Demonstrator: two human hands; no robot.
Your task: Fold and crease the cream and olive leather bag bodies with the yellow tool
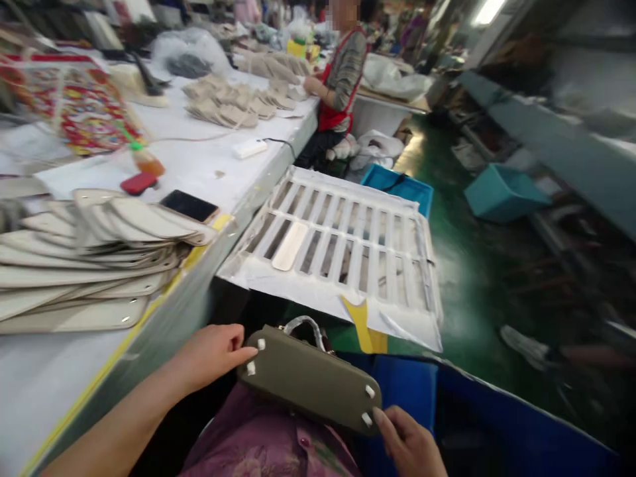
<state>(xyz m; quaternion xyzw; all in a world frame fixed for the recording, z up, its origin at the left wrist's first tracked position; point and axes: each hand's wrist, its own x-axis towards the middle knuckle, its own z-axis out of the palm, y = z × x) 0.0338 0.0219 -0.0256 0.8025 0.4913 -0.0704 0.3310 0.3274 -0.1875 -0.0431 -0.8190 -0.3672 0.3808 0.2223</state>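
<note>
An olive-green handbag (313,381) lies across my lap with its flat base turned toward me. Small white-wrapped feet stick out near both ends of that base, and a handle (304,324) in clear wrapping shows behind it. At the bag's left end, my left hand (211,358) is closed, thumb and finger pressed at the edge beside the feet. My right hand (405,440) grips the opposite end, thumb on the rim by the lower foot. The fingers under the bag are hidden.
Stacked pale panels (89,265) and a phone (189,206) lie on the long table (199,149) at left. Ahead stands a white slatted rack (342,242) bearing one pale strip (291,246). A blue bin (497,411) is at right. A person (342,79) in a red apron works farther up.
</note>
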